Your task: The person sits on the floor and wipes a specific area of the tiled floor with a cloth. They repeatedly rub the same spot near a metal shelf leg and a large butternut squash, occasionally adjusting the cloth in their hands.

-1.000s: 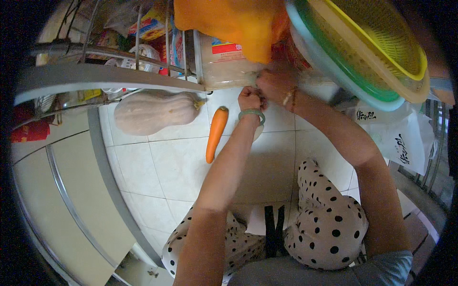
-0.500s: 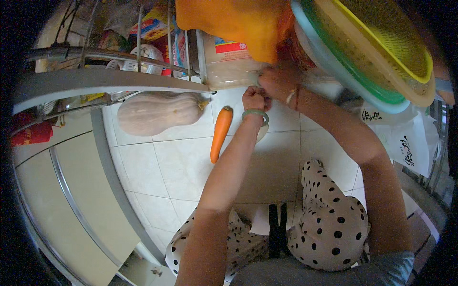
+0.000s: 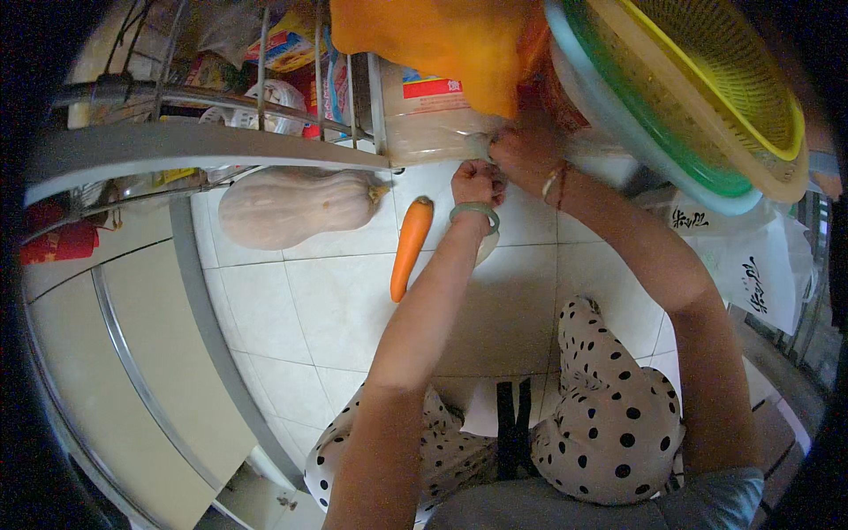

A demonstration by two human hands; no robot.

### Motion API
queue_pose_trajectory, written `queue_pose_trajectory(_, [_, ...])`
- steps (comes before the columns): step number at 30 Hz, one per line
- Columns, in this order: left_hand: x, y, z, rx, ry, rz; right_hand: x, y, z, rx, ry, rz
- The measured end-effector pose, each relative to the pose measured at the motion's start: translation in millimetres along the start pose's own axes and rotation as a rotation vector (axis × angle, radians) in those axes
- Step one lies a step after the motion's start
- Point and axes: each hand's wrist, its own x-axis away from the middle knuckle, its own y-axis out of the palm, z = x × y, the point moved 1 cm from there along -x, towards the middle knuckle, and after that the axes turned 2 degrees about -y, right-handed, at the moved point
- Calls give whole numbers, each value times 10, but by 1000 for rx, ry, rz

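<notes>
My left hand (image 3: 477, 183), a green bangle at its wrist, is closed in a fist just above the tiled floor; what it holds is hidden. Close beside it, my right hand (image 3: 523, 155) is curled with its fingers together next to a pale, crumpled bit (image 3: 478, 144) at the front of a clear plastic package (image 3: 424, 132). I cannot make out what lies in its fingers. To the left of my left forearm lies an orange carrot (image 3: 411, 249). Partly covered by that wrist is a pale rounded thing (image 3: 487, 247). A butternut squash (image 3: 296, 209) lies further left.
A wire rack (image 3: 221, 152) with packets stands at the far left, above cream drawers (image 3: 150, 353). An orange cloth (image 3: 433, 40) hangs over the package. Stacked basins and a yellow colander (image 3: 742, 75) lean at the far right, near white printed bags (image 3: 751, 256).
My right hand has shifted slightly to the right and down. The left hand keeps its closed shape almost in place. The view itself has moved a little.
</notes>
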Motion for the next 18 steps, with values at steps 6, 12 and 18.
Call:
queue_pose_trajectory(6, [193,205,62,99,39,57,-586,105,-202,-50,23,18])
queue_pose_trajectory(12, [40,-80,20,-25,-71,-103,-531,127,-74,-233,90,126])
queue_pose_trajectory(18, [148,-550,235,125,-135,9,306,36,143,-56,67,107])
